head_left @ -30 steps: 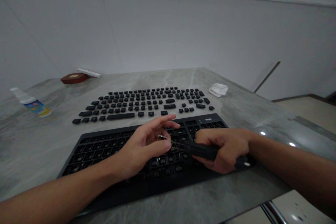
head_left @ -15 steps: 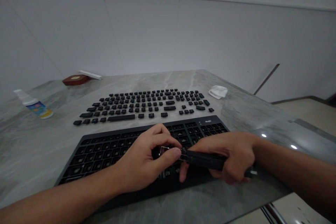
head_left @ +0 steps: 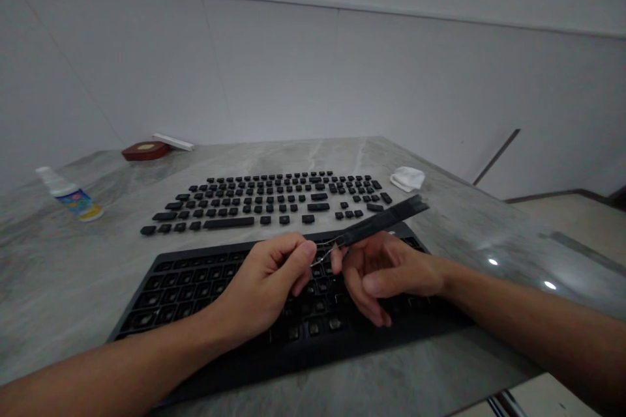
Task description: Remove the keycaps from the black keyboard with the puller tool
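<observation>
The left hand point(head_left: 276, 280) is closed, pinching the wire end of a black-handled tool point(head_left: 381, 221). The right hand point(head_left: 386, 273) is loosely open with bent fingers below the handle; one fingertip is at the base of the wires, but whether it grips them is unclear.

From the left, a spray bottle point(head_left: 75, 198) appears tilted on the left part of the desk point(head_left: 259, 156). A red-brown box point(head_left: 145, 151) and a white strip point(head_left: 173, 142) are by the far edge, towards the far left corner. Black keycaps point(head_left: 228, 223) spread in rows across the middle.

The keyboard point(head_left: 288, 353), lengthwise along the near edge, has exposed key sockets; the hands hide part of its middle. The tool is above its right half, wires pointing left and slightly nearward, its long axis slanting to the handle's far-right tip. Beyond that tip, a white cloth point(head_left: 407, 178) lies near the right edge.
</observation>
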The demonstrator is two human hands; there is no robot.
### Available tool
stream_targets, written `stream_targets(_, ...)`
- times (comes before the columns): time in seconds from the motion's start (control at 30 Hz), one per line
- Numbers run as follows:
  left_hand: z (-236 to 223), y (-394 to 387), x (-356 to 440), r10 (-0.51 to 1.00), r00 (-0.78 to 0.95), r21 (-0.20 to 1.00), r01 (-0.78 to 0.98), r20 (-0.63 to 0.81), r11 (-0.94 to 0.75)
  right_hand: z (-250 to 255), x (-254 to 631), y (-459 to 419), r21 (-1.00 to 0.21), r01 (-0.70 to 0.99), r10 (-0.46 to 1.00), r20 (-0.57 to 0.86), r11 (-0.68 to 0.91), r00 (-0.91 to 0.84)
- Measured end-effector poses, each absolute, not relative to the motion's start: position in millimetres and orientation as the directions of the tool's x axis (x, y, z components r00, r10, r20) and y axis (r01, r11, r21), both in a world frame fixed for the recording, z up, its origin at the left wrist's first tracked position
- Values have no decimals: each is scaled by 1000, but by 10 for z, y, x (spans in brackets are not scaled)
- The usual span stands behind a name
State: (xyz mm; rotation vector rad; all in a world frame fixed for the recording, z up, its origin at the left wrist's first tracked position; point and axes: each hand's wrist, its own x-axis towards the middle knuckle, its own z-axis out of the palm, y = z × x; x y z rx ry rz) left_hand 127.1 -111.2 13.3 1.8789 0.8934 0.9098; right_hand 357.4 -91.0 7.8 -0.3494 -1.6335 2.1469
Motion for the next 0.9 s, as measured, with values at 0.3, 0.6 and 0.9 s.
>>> stream_targets(0.3, 168, -1210, 1327, 649, 705, 752, 254, 287, -609, 243, 3421, -1110, -843, 97, 589, 282, 530, -757)
stream_targets(0.6, 126, -1187, 1320, 635, 726, 754, 254, 265, -605, 253, 3399, -1133, -792, 221, 660, 280, 569, -697)
stream_targets(0.9, 176, -1197, 1346, 655, 722, 761, 292, 223, -580, 251, 3434, -1158, -734, 329, 732, 326, 595, -598)
